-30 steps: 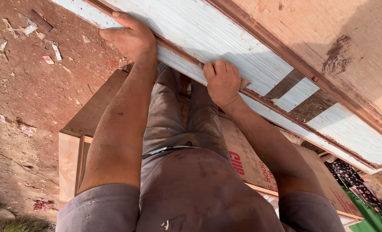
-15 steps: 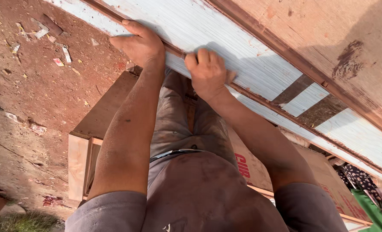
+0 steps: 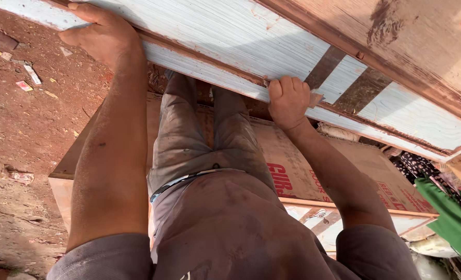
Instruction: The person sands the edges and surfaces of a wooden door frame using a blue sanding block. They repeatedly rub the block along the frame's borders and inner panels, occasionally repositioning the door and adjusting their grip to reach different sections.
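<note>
A long pale-blue laminated board [image 3: 230, 39] with reddish-brown wooden edging runs across the top of the view, slanting down to the right. My left hand [image 3: 103, 36] lies on its near edge at the upper left, fingers curled over the board. My right hand [image 3: 288, 101] grips the same near edge further right, fingers wrapped over it beside a small brown chip of trim. My legs in grey trousers [image 3: 199, 135] stand below the board.
Flat brown boards [image 3: 344, 166] with red print lie stacked under my feet. Red dirt ground [image 3: 28, 129] with scraps of litter spreads to the left. Green cloth [image 3: 448, 218] and patterned fabric lie at the right edge.
My right hand has slid to the right along the board's edge, away from my left hand. The left hand stays near the upper left end.
</note>
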